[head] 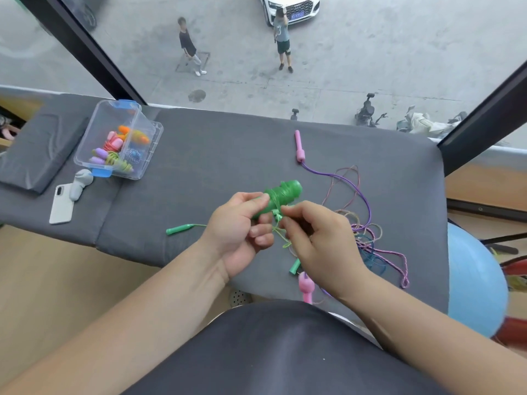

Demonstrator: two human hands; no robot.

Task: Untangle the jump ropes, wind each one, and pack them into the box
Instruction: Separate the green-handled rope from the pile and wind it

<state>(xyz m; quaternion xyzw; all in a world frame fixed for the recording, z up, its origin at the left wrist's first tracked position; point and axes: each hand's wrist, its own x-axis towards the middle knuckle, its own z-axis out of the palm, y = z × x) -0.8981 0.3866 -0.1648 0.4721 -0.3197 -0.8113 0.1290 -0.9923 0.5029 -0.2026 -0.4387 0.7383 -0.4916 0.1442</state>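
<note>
Near the cushion's point(228, 143) front edge, bare grey beyond, left hand point(236, 232) grips the wound green rope point(285, 192), right hand point(316, 238) pinches its cord point(277, 214).

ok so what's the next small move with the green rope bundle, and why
Probably pull the loose end tight with the right hand, so the winding holds. The left hand grips the green bundle, wound thick, and the right hand pinches the end in a small loop at its side, a short tail hanging below. The box would come after.
</note>
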